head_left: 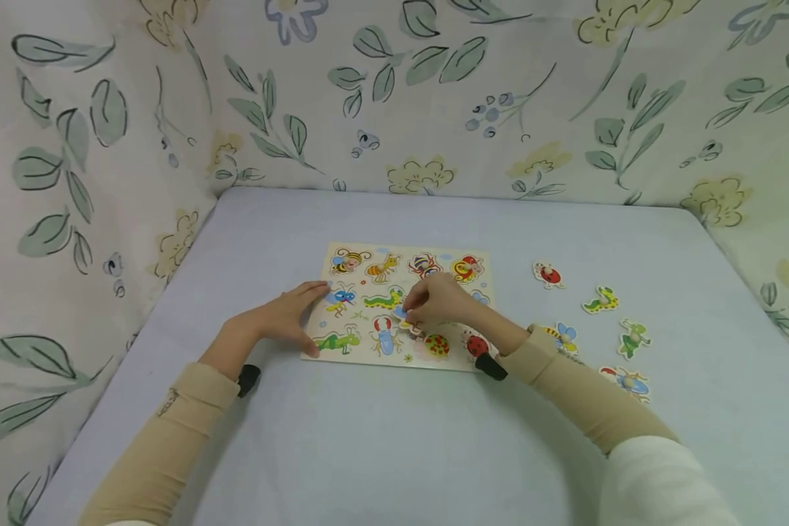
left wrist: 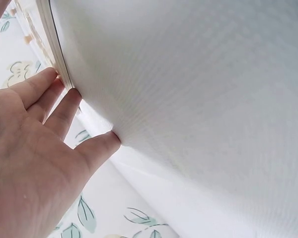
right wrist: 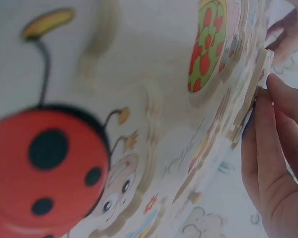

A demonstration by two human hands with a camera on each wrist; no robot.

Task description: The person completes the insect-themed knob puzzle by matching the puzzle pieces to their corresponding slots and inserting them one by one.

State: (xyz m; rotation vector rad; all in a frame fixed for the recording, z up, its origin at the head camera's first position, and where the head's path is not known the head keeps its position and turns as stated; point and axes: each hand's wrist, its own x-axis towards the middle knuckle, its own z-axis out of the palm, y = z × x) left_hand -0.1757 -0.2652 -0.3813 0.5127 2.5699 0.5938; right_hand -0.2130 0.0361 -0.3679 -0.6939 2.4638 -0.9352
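Observation:
A cream wooden insect puzzle board (head_left: 427,361) lies flat on the table. My left hand (head_left: 276,314) rests at its left side, thumb and fingers spread; in the left wrist view the fingertips (left wrist: 74,94) touch the board's edge. With thumb and fingers, my right hand (head_left: 443,299) pinches a small puzzle piece (head_left: 401,315) with a blue part showing, over the middle of the board. The fingers cover much of this piece. In the right wrist view, the piece (right wrist: 256,82) appears edge-on between the fingertips, and a printed ladybug (right wrist: 44,168) fills the near side.
To the board's right lie loose pieces: a ladybug (head_left: 549,275), a caterpillar (head_left: 601,300), a green insect (head_left: 633,339), a winged striped insect (head_left: 565,336) and a blue beetle (head_left: 627,382). The right forearm partly overlaps the nearest ones. A floral cloth (head_left: 421,131) hangs behind the table.

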